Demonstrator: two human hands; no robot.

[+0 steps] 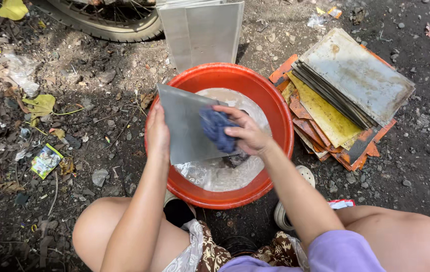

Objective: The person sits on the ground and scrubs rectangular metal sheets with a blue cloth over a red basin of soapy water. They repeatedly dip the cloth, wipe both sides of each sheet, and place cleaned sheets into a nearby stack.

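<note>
**Two hands, one metal sheet over the red basin**

Two bare hands work a single grey metal sheet point(187, 126) held tilted above the red plastic basin point(275, 108) of cloudy water. The left hand point(157, 133) is closed on the sheet's left edge, thumb over the face, steadying it. The right hand point(247, 132) is curled around one bunched blue cloth point(217, 130) and presses it against the sheet's face near its right edge. So the sheet lies between the hands: just right of the left hand, just left of and under the right. Its long axis runs away from the person, from the near edge low over the water to the far corner by the basin's far-left rim. Both hands touch it; neither is nearer.

Beyond the right hand, past the basin rim, lies one fanned stack of dirty plates point(346, 95), rusty orange and yellow below, grey on top; I cannot count them exactly. Beyond both hands, past the basin's far rim, a few clean grey sheets point(202, 30) stand upright beside one tyre point(109, 25). One white shoe point(288, 201) shows under the right forearm.
</note>
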